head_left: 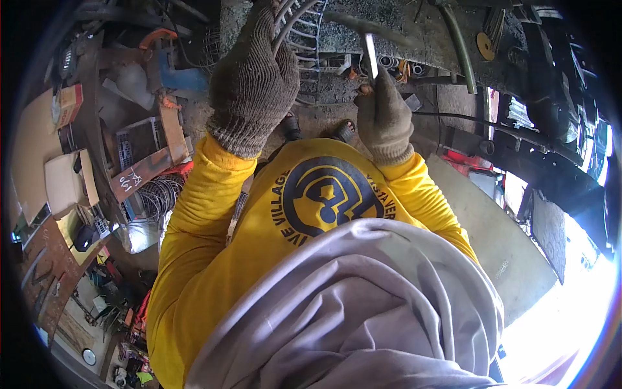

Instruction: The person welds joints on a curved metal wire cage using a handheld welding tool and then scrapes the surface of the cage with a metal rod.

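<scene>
My left hand (254, 87), in a knitted grey-brown work glove, is closed on a curved wire rack (301, 29) of bent rods with short cross wires. The rack lies at the top of the view, partly hidden behind the glove and cut off by the frame edge. To its right, my right hand (387, 120), gloved alike, grips a hammer (370, 55) by its bright, shiny handle. The hammer's long dark head is smeared by motion and sits over the dark, worn work surface (427, 55), apart from the rack.
Metal rings (389, 61) lie along the near edge of the work surface. A metal rod (459, 52) and a round yellowish disc (484, 47) are farther right. On the left stand an open cardboard box (70, 181) and a wire coil (157, 198). A pale board (495, 240) leans at right.
</scene>
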A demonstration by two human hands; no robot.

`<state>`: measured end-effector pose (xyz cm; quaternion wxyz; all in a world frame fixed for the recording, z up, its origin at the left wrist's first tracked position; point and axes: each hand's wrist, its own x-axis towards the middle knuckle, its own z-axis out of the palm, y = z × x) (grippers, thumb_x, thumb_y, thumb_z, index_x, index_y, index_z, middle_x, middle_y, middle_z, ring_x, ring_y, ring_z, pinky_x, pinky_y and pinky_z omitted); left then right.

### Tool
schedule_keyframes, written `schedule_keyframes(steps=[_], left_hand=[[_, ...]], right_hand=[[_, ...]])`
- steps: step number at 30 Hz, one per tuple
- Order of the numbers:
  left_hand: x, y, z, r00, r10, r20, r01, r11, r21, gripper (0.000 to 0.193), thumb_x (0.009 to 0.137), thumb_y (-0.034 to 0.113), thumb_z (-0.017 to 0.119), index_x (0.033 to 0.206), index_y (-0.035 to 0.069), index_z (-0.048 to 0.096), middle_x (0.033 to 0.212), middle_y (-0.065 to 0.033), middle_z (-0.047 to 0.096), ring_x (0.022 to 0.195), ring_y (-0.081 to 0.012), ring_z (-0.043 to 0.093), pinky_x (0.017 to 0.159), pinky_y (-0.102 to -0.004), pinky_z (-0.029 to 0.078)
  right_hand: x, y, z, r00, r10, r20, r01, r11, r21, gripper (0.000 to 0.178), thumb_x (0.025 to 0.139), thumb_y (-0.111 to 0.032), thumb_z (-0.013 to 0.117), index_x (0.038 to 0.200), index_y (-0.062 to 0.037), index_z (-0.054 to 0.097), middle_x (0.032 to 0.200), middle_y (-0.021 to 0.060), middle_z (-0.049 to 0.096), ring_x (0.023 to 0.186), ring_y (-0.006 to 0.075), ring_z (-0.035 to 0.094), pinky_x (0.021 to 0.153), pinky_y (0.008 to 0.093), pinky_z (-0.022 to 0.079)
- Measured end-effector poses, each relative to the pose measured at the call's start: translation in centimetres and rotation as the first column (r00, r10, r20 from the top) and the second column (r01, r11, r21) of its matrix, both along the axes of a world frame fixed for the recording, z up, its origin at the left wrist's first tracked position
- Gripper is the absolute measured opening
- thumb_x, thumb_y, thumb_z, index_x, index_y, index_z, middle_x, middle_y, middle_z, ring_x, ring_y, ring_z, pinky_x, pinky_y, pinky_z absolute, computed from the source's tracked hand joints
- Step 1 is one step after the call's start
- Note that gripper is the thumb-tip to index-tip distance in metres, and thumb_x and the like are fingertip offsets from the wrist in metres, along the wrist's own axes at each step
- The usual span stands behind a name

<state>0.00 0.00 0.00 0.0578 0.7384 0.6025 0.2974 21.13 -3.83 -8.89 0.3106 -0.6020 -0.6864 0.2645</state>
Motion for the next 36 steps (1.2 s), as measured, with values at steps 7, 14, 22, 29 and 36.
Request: schedule_keyframes(steps=[7, 14, 22, 29, 36], left_hand=[[1.0, 1.5, -0.8, 0.999, -0.026, 0.042, 0.021, 0.993, 0.113, 0.055, 0.092, 0.009, 0.059, 0.144, -0.002, 0.043, 0.139, -0.0255, 0.055, 0.124, -0.0375, 0.06, 0.102, -0.0396, 0.051], [1.1, 1.4, -0.6, 0.997, -0.018, 0.069, 0.014, 0.999, 0.052, 0.058, 0.091, 0.01, 0.06, 0.145, 0.0, 0.042, 0.14, -0.0252, 0.054, 0.125, -0.0379, 0.059, 0.102, -0.0391, 0.051], [1.1, 1.4, -0.9, 0.999, -0.033, 0.011, 0.032, 0.993, 0.113, 0.059, 0.092, 0.011, 0.06, 0.146, -0.001, 0.04, 0.14, -0.0259, 0.055, 0.123, -0.0381, 0.061, 0.099, -0.0395, 0.053], [1.6, 1.1, -0.4, 0.995, -0.043, 0.094, 0.037, 0.997, 0.065, 0.058, 0.092, 0.011, 0.059, 0.146, -0.001, 0.042, 0.138, -0.0264, 0.055, 0.123, -0.0385, 0.06, 0.1, -0.04, 0.052], [1.0, 1.2, -1.2, 0.999, 0.021, -0.043, -0.016, 0.993, 0.121, 0.058, 0.092, 0.011, 0.059, 0.145, -0.001, 0.042, 0.137, -0.0262, 0.056, 0.122, -0.0393, 0.061, 0.1, -0.0414, 0.052]], right_hand=[[1.5, 2.4, 1.2, 0.999, 0.026, 0.026, -0.028, 0.996, 0.088, 0.048, 0.096, -0.02, 0.059, 0.142, -0.0112, 0.049, 0.099, 0.0228, 0.07, 0.079, 0.0422, 0.069, 0.065, 0.0504, 0.055], [1.7, 2.2, 1.0, 1.0, 0.015, 0.016, -0.017, 0.995, 0.095, 0.045, 0.096, -0.019, 0.06, 0.139, -0.0106, 0.052, 0.1, 0.0224, 0.07, 0.082, 0.0414, 0.07, 0.068, 0.0489, 0.057], [1.8, 1.6, 1.1, 0.997, 0.002, 0.076, -0.005, 0.999, 0.048, 0.051, 0.094, -0.02, 0.061, 0.143, -0.0114, 0.049, 0.099, 0.0233, 0.07, 0.08, 0.0409, 0.07, 0.066, 0.0477, 0.057], [1.7, 1.9, -0.9, 0.981, 0.006, 0.194, -0.025, 0.995, 0.095, 0.053, 0.092, -0.016, 0.063, 0.143, -0.0094, 0.049, 0.089, 0.0208, 0.07, 0.07, 0.039, 0.069, 0.059, 0.0491, 0.055], [1.6, 2.1, -0.3, 0.98, 0.003, 0.201, -0.015, 0.998, 0.06, 0.056, 0.092, -0.016, 0.064, 0.145, -0.0085, 0.047, 0.084, 0.0202, 0.069, 0.069, 0.0378, 0.069, 0.06, 0.0473, 0.055]])
